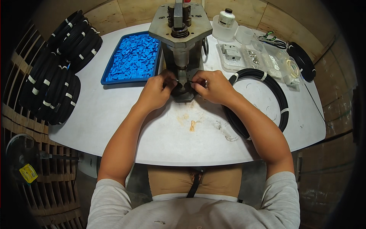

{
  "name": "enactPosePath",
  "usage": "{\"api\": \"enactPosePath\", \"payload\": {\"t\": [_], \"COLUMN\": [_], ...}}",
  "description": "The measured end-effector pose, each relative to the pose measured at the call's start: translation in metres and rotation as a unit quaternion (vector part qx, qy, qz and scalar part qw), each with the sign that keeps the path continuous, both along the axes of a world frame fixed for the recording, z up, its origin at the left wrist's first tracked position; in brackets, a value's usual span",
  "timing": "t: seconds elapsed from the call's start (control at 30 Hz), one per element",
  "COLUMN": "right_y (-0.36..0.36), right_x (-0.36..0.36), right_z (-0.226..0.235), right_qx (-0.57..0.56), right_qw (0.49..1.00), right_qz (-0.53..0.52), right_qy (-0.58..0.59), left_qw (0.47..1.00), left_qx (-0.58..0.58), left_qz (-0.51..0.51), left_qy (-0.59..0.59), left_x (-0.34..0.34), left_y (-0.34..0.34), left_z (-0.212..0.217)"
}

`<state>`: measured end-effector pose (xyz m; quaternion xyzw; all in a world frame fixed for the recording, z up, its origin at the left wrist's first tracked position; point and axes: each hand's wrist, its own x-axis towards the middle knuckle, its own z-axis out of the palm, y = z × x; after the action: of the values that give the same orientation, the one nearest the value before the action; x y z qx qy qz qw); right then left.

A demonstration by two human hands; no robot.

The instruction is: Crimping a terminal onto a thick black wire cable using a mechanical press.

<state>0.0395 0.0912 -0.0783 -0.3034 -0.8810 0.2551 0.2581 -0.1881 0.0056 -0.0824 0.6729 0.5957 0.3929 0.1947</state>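
Note:
A grey metal bench press [180, 42] stands at the far middle of the white table. Both hands are at its lower working area, one on either side of the ram. On the left side my left hand [161, 86] is closed in a pinch; what lies between its fingertips is too small to make out. From the right, my right hand [213, 87] pinches a thin black piece that looks like a cable end, pointing toward the press. A coil of black cable [283, 100] lies flat beneath and beside my right forearm, bound with white tape.
Left of the press sits a blue tray [110, 83] full of small blue plastic parts. Stacked black cable coils [49, 84] occupy the left edge. Clear bins [253, 57] with small metal parts, a white bottle [226, 18] and green-handled pliers [271, 37] stand at the far right.

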Motion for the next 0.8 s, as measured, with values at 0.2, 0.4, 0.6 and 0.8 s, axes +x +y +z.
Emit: {"api": "enactPosePath", "payload": {"t": [0.2,0.4,0.6,0.8], "right_y": [-0.0011,-0.0022,-0.0033,-0.0037], "right_x": [-0.0013,-0.0027,-0.0023,-0.0015], "right_z": [-0.0001,0.0015,0.0027,-0.0002], "right_qx": [0.006,0.012,0.007,-0.001], "right_qw": [1.000,1.000,1.000,1.000], "right_qz": [0.001,-0.003,0.002,-0.004], "right_qy": [0.004,-0.011,-0.002,0.004], "left_qw": [1.000,1.000,1.000,1.000], "left_qx": [-0.006,-0.004,0.003,0.020], "left_qz": [0.001,0.008,0.013,0.012], "left_qy": [-0.002,-0.004,0.004,0.004], "left_x": [0.0017,0.0029,0.0021,0.0039], "left_y": [-0.0011,-0.0012,-0.0021,-0.0016], "left_z": [0.0025,0.0030,0.0038,0.0020]}}
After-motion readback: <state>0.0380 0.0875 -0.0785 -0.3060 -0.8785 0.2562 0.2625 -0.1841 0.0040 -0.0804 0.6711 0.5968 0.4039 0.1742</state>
